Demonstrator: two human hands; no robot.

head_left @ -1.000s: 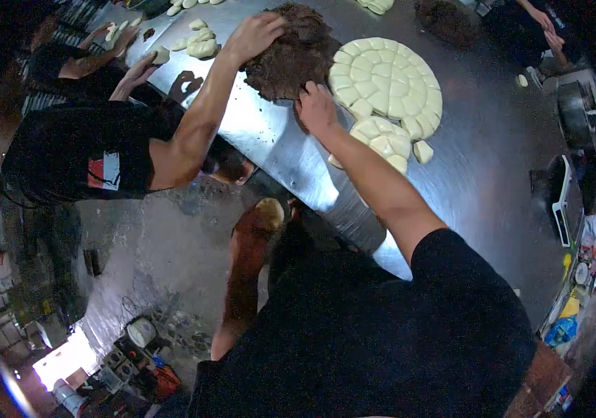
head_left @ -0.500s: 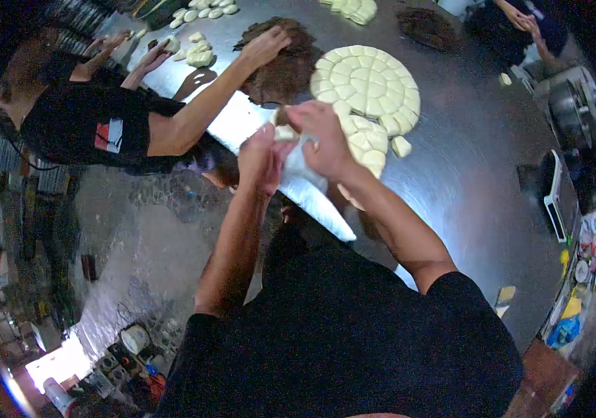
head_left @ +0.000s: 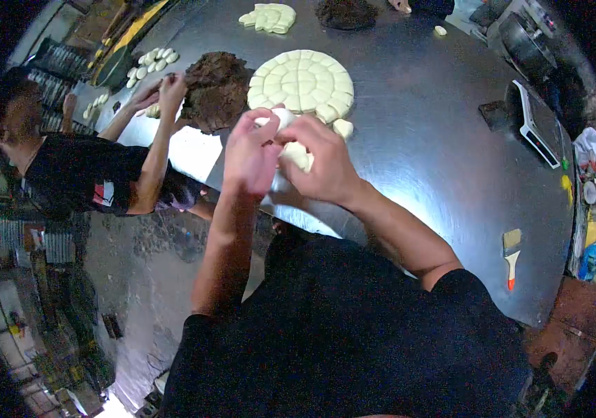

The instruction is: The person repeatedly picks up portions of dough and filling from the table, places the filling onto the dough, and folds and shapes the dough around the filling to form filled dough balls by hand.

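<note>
Both my hands meet above the near edge of the metal table (head_left: pixel 437 153). A small white dough piece (head_left: pixel 282 118) sits between my left hand (head_left: pixel 249 155) and my right hand (head_left: pixel 322 160), with the fingers of both curled around it. Some blur covers the fingers. Just beyond them lies a large round of dough cut into pieces (head_left: pixel 301 78), with a loose dough piece (head_left: pixel 343 128) at its near edge. More pale dough shows behind my right hand. Left of the round is a heap of dark brown filling (head_left: pixel 218 90).
A co-worker in a dark shirt (head_left: pixel 89 167) stands at the left, hands near the brown heap. Small dough balls (head_left: pixel 151 63) lie beyond. A brush (head_left: pixel 512 258) and a white-framed device (head_left: pixel 536 125) are at the right; cut dough (head_left: pixel 270 18) lies at the far side.
From reaching to the brown heap and the dough, my hands have come together around a white dough piece. The view has swung right, bringing the brush fully into sight.
</note>
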